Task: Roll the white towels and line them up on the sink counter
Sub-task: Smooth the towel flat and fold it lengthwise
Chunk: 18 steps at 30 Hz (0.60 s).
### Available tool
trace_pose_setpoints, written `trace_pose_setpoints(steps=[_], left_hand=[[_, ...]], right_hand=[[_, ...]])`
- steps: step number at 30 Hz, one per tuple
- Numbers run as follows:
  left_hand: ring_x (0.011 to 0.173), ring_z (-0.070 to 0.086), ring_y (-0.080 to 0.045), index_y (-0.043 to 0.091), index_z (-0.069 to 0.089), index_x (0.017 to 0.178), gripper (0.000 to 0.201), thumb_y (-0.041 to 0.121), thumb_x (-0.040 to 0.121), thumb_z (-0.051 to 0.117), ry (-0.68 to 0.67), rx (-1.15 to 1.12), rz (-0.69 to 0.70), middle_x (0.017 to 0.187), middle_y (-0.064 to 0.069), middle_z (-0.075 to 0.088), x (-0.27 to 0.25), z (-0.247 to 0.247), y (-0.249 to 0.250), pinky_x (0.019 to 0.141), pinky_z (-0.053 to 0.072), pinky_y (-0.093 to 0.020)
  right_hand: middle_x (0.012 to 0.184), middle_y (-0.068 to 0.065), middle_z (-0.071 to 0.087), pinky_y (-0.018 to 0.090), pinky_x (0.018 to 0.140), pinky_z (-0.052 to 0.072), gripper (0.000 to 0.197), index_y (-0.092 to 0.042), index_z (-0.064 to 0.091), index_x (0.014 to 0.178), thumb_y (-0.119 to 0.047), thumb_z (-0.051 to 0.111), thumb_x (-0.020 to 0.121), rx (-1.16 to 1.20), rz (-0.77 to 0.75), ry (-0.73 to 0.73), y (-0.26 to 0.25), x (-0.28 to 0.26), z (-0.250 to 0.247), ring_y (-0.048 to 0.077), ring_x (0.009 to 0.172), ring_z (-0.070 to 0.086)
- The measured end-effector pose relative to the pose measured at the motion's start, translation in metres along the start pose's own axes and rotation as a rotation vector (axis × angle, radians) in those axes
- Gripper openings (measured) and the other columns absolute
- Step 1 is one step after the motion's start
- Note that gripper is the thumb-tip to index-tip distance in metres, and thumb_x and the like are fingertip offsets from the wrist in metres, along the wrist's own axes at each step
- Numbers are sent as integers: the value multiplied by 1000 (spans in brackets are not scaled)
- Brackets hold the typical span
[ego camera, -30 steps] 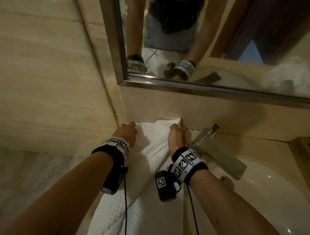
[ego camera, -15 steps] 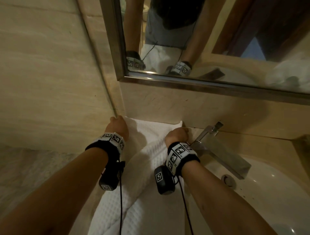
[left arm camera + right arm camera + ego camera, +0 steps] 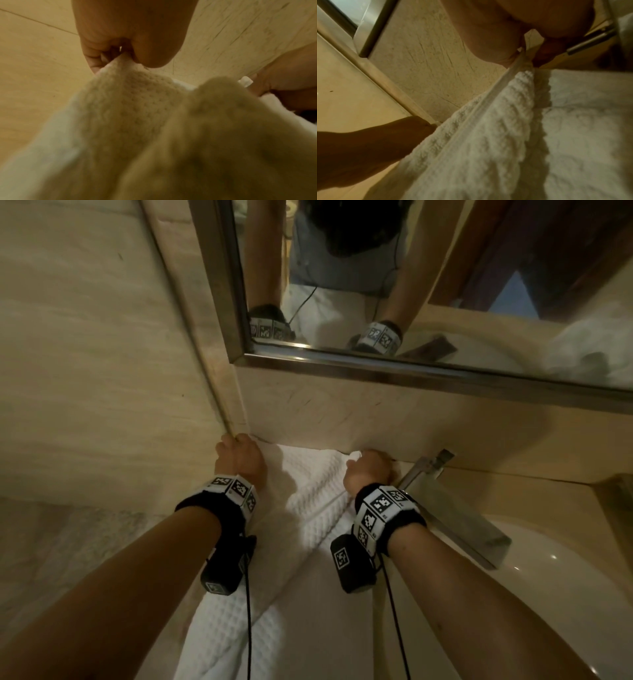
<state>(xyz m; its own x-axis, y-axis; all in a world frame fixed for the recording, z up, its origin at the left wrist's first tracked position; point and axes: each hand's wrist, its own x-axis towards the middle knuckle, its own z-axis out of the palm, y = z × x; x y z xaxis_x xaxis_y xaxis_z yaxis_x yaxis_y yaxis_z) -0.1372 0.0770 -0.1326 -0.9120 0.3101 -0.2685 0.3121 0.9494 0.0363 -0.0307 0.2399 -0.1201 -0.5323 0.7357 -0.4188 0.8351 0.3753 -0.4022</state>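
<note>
A white waffle-weave towel (image 3: 308, 494) lies lengthwise on the beige sink counter (image 3: 513, 494), its far end against the back wall and its near end hanging over the front edge. My left hand (image 3: 236, 455) pinches the far left corner of the towel (image 3: 123, 94) in the wall corner. My right hand (image 3: 371, 469) pinches the far right corner, with the hemmed edge of the towel (image 3: 488, 121) running up between thumb and fingers. Both fists are curled, knuckles close to the wall.
A chrome faucet (image 3: 455, 508) juts out right beside my right hand, over the white basin (image 3: 548, 594). A framed mirror (image 3: 411, 364) hangs above the backsplash. The side wall (image 3: 102, 371) closes the counter on the left.
Both hands pushed the towel's far corners forward to the back wall. The lifted fold at the far end is now stretched flat between them.
</note>
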Motion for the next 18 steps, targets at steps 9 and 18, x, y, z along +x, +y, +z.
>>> trace_pose_setpoints(steps=[9, 18], left_hand=[[116, 45, -38, -1, 31, 132, 66, 53, 95, 39, -7, -147, -43, 129, -23, 41, -20, 1, 8, 97, 39, -44], [121, 46, -41, -3, 25, 138, 56, 35, 100, 40, -100, -396, -232, 136, -26, 39, -8, -6, 3, 96, 39, -44]], right_hand=[[130, 18, 57, 37, 96, 47, 43, -6, 55, 124, -26, 48, 87, 62, 5, -73, -15, -10, 1, 35, 116, 55], [138, 22, 49, 40, 109, 36, 38, 6, 51, 129, -15, 39, 100, -146, 22, -61, -11, -10, -3, 35, 129, 45]])
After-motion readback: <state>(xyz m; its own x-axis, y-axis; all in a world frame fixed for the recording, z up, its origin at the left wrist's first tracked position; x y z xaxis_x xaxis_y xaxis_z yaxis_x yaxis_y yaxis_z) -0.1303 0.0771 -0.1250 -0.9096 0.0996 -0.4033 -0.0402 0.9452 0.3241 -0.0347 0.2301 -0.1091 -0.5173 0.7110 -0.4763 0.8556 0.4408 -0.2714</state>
